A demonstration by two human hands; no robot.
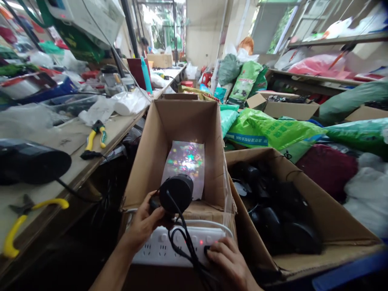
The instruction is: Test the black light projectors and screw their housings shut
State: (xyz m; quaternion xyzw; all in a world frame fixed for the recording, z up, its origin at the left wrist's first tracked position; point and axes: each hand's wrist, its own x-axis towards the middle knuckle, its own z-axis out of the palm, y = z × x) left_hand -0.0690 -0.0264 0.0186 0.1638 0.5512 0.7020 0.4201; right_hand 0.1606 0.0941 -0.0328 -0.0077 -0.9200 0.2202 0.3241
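Observation:
In my left hand [142, 226] is a round black projector lamp [176, 194], gripped by its side over the near edge of a tall cardboard box [142, 178]. Coloured light spots fall on a white sheet of paper [197, 180] inside that box. My right hand [228, 262] has its fingers closed around a black plug [207, 250] at the right end of a white power strip [154, 254]. A red light glows on the strip beside those fingers. Looped black cable [176, 238] hangs from the lamp across the strip.
Another cardboard box [342, 232] at the right holds several black lamps [269, 220]. On the left workbench [81, 141] lie yellow-handled pliers [96, 137], a second yellow-handled pair [18, 230] and a black lamp [36, 161]. Green sacks [273, 129] lie behind the right box.

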